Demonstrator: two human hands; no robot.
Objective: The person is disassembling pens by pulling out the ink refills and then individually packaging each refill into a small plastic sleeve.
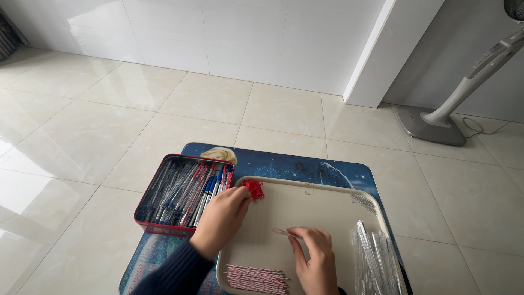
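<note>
The right hand (pixel 314 257) pinched a thin clear plastic pen barrel (pixel 280 232) at the beige tray's (pixel 327 192) centre; light, slippery, best gripped mid-length. The left hand (pixel 221 218) closed on small red caps (pixel 254 189) at eleven o'clock.

A shallow beige plastic tray (pixel 305 205) is seen lying on a small blue picture-printed table (pixel 284 164) over a glossy cream tiled floor (pixel 82 136). At the tray's far left corner a small heap of red plastic caps (pixel 254 189) is touched by the fingertips of the left hand (pixel 221 218), while near the tray's middle a thin clear tube (pixel 280 231) is pinched by the right hand (pixel 314 254). A bundle of red-and-white striped sticks (pixel 256 277) is laid along the tray's near edge, clear plastic pen barrels (pixel 374 254) are piled at its right side, and just beside its left edge a red-rimmed rectangular metal tin of pens (pixel 183 192) is set.
</note>
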